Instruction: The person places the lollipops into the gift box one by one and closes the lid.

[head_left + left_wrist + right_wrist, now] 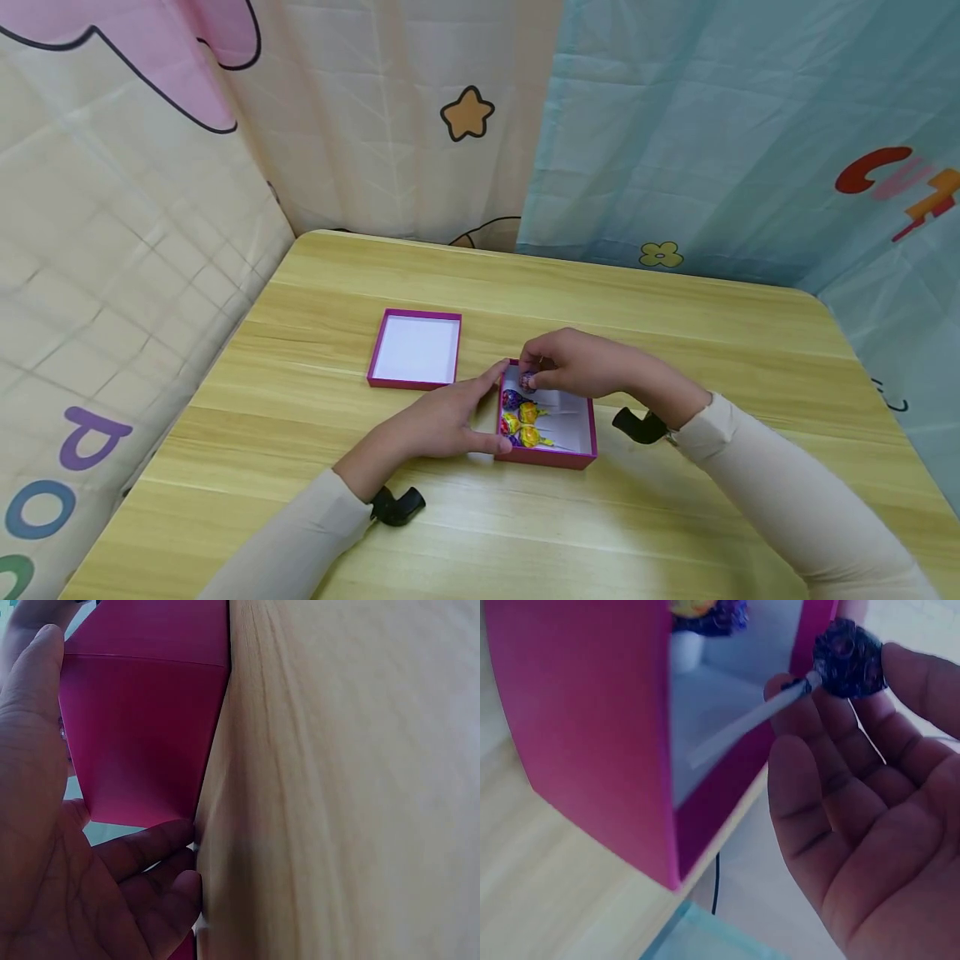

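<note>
A small magenta box [551,458] with a white inside stands open on the wooden table [675,317]. Several wrapped lollipops [525,421], yellow and purple, lie along its left side. My left hand [480,412] holds the box by its left wall [142,735], thumb at the near corner and fingers toward the far one. My right hand [536,375] hovers over the far left corner of the box and pinches a purple lollipop [527,382]. In the right wrist view the purple lollipop [847,656] sits at my fingertips, its white stick [742,727] slanting into the box [585,735].
The box's magenta lid [415,350] lies upside down on the table, to the left and slightly farther back. Patterned curtains [465,125] hang close behind and beside the table. Black wrist mounts [397,506] sit on both sleeves.
</note>
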Action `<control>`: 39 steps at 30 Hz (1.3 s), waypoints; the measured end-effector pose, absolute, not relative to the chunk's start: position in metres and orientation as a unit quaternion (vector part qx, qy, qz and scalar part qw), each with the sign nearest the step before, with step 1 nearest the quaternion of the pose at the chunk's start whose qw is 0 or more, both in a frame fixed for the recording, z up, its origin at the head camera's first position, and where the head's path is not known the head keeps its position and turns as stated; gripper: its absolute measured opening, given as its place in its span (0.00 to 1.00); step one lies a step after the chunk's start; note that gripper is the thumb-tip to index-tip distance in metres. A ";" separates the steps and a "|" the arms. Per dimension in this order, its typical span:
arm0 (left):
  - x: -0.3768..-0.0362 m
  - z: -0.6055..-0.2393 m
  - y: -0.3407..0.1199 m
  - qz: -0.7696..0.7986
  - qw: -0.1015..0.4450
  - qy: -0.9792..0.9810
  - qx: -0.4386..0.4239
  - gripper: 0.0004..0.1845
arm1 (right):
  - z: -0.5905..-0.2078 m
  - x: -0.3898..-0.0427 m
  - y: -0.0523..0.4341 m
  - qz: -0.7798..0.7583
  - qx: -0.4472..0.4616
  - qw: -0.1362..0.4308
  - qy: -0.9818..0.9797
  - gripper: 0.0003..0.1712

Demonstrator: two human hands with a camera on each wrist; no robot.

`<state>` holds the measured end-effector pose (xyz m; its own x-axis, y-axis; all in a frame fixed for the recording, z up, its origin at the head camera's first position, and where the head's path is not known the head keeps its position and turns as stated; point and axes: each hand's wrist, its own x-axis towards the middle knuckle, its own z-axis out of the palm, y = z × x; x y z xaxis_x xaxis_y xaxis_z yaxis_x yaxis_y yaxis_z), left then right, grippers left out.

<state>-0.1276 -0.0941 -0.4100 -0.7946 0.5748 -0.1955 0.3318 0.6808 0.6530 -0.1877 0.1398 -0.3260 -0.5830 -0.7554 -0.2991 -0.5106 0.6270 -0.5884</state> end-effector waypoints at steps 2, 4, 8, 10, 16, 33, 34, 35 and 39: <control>-0.128 -0.410 -0.094 0.310 0.194 0.895 0.256 0.60 | -0.331 -0.186 0.138 -0.229 -0.364 0.265 0.863 0.02; -0.127 -0.410 -0.094 0.310 0.192 0.895 0.258 0.60 | -0.335 -0.185 0.136 -0.229 -0.359 0.260 0.867 0.02; -0.128 -0.410 -0.094 0.310 0.188 0.895 0.261 0.60 | -0.342 -0.182 0.132 -0.226 -0.356 0.249 0.872 0.03; -0.128 -0.410 -0.094 0.310 0.188 0.894 0.262 0.60 | -0.345 -0.181 0.130 -0.224 -0.353 0.241 0.875 0.04; -0.128 -0.411 -0.095 0.310 0.186 0.894 0.266 0.59 | -0.353 -0.176 0.124 -0.216 -0.344 0.212 0.889 0.04; -0.128 -0.411 -0.095 0.313 0.185 0.893 0.265 0.58 | -0.365 -0.169 0.122 -0.195 -0.357 0.122 0.905 0.07; -0.128 -0.411 -0.095 0.314 0.185 0.893 0.265 0.58 | -0.365 -0.169 0.122 -0.194 -0.358 0.121 0.905 0.07; -0.128 -0.411 -0.095 0.315 0.186 0.892 0.265 0.58 | -0.366 -0.169 0.122 -0.194 -0.359 0.118 0.905 0.08; -0.128 -0.410 -0.095 0.316 0.187 0.892 0.265 0.58 | -0.367 -0.168 0.123 -0.192 -0.356 0.121 0.906 0.10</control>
<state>-0.1282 -0.0949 -0.4102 -0.7899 0.5905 -0.1657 0.3540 0.6597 0.6629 -0.1685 0.1231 -0.3669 -0.7174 -0.6917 -0.0830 -0.5984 0.6728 -0.4351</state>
